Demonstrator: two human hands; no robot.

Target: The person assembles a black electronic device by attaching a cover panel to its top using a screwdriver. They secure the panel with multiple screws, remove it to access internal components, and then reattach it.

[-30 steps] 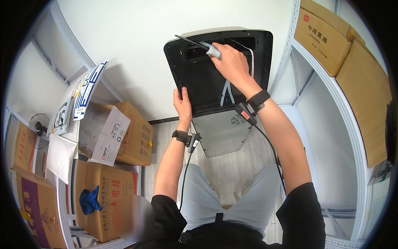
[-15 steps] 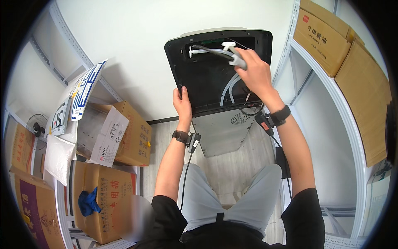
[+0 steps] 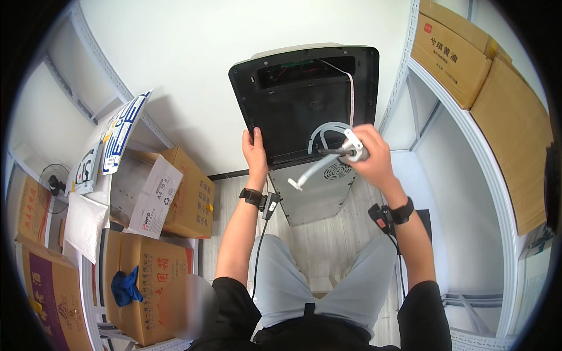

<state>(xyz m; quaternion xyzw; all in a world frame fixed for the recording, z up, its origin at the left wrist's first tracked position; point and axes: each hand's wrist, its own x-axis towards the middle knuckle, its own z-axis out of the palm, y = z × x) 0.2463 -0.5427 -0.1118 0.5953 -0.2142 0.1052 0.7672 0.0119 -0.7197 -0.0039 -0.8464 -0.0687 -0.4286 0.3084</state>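
Left hand (image 3: 254,153) is steadying a black panel (image 3: 293,111); right hand (image 3: 376,157) is gripping a dark-shafted tool (image 3: 331,152) with pale tubes (image 3: 319,168).
Left fingers are clasping the panel's left edge; right fingers are closing around the tool, before the panel's lower edge.

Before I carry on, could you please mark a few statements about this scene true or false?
1. The left hand grips the black panel at its left edge. True.
2. The right hand is empty. False: it holds a dark-shafted tool.
3. A pale tube with a white end piece shows beside the right hand. True.
4. The fan is on the person's right. False: the fan is on the left.
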